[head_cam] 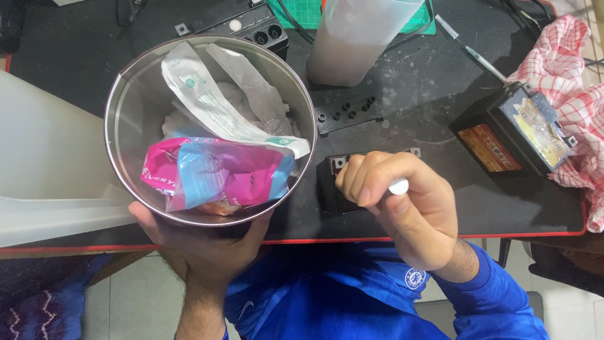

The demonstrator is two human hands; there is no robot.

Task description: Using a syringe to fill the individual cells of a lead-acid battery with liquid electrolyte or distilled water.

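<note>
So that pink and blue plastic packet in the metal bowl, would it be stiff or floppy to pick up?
Probably floppy: the pink and blue packet is creased film, sagging against the metal bowl wall. Likely light and a bit slippery, judging by its glossy surface.

A single head-worn camera looks almost straight down over the near edge of the black table, close above it, with the person's blue sleeves at the frame bottom. Nearest the lens, above the table's near-left edge, a metal tin fills the left half of the view. Toward the table's far right lies a red checked cloth.
</note>
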